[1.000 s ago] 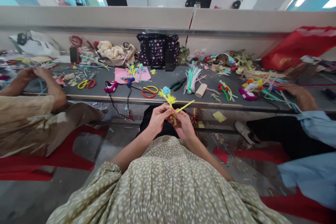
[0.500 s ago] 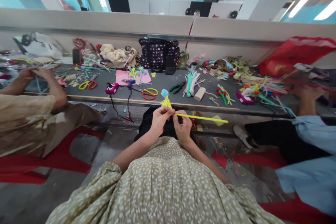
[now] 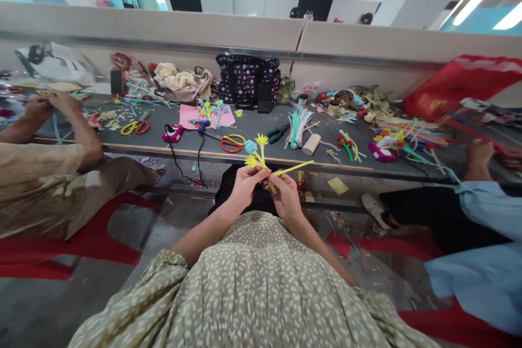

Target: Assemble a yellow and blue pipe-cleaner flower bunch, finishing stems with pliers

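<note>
My left hand pinches the stems of a small pipe-cleaner flower bunch, with yellow spiky blooms and one light blue bloom on top. Close against it, my right hand has its fingers closed on a yellow pipe cleaner, whose free end points up to the right. Where the yellow pipe cleaner meets the stems is hidden by my fingers. Both hands are over my lap, just short of the table edge. Beyond them on the table lie scissors with red and yellow handles and dark pliers.
The dark table bears a bundle of pipe cleaners, a beige roll, a pink sheet with flowers on it, and a purple corded device. A patterned bag stands behind. Co-workers sit on both sides.
The flower bunch has turned and spread, so more yellow blooms show. The yellow pipe cleaner's free end has swung upward, and less of its length sticks out to the right.
</note>
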Available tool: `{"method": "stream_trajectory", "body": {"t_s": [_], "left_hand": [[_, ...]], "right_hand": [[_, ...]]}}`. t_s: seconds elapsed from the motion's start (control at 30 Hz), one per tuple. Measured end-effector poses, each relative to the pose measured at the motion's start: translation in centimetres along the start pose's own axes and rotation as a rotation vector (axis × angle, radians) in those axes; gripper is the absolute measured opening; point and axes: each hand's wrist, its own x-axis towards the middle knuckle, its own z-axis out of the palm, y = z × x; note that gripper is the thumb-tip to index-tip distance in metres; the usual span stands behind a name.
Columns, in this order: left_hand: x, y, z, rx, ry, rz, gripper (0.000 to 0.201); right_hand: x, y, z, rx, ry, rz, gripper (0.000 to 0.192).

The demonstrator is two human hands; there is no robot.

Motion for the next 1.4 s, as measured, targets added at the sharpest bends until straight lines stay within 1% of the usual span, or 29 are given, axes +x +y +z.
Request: {"method": "stream_trajectory", "body": {"t_s": [0.13,0.2,0.23,0.33,0.47,0.6,0.67,0.73,0.77,0.83,0.93,1.07,1.2,1.27,1.33,1.4], "left_hand": [[-0.1,0.1,-0.3,-0.022,-0.045,-0.090,0.028],[-0.1,0.1,-0.4,-0.026,-0.063,-0.115,0.028],[-0.1,0.1,-0.3,-0.025,-0.068,-0.110,0.027],[0.0,0.1,0.0,-0.009,-0.052,-0.042,0.026],[0.1,-0.1,0.3,0.040,-0.019,0.030,0.024],[0.2,-0.3,0.3,0.076,0.015,0.053,0.024],[0.1,-0.3,0.4,0.064,0.030,0.058,0.024],[0.0,-0.2,0.4,0.056,0.037,0.064,0.024],[0.0,-0.1,0.5,0.053,0.040,0.070,0.024],[-0.2,0.2,0.6,0.045,0.043,0.083,0.024],[-0.4,0.5,0.8,0.035,0.038,0.100,0.022],[-0.6,0.8,0.8,0.042,0.002,0.099,0.023],[-0.8,1.1,0.7,0.065,-0.045,0.067,0.025],[-0.9,1.2,0.5,0.088,-0.061,0.061,0.025],[-1.0,1.3,0.4,0.112,-0.072,0.071,0.024],[-1.0,1.4,0.4,0.126,-0.084,0.085,0.024]], "right_hand": [[0.0,-0.1,-0.2,0.144,-0.062,0.194,0.012],[-0.1,-0.1,-0.1,0.169,-0.070,0.206,0.012],[-0.1,-0.1,-0.1,0.161,-0.060,0.176,0.012],[-0.3,0.1,0.2,0.036,0.000,-0.020,0.011],[-0.4,0.2,0.2,-0.286,0.066,-0.355,0.008],[-0.4,0.3,-0.2,-0.603,0.097,-0.623,0.007],[-0.3,0.4,-0.4,-0.698,0.094,-0.726,0.006],[-0.3,0.4,-0.5,-0.721,0.090,-0.761,0.005],[-0.4,0.3,-0.4,-0.706,0.088,-0.747,0.005],[-0.5,0.1,-0.2,-0.631,0.080,-0.672,0.005],[-0.8,-0.2,0.2,-0.466,0.062,-0.515,0.006],[-1.0,-0.6,0.5,-0.257,0.040,-0.314,0.007],[-1.0,-0.9,0.4,-0.069,0.000,-0.064,0.010],[-1.0,-1.0,0.2,-0.003,-0.014,0.038,0.012],[-0.9,-0.9,0.0,0.049,-0.033,0.114,0.014],[-1.0,-0.8,-0.1,0.086,-0.051,0.161,0.016]]}}
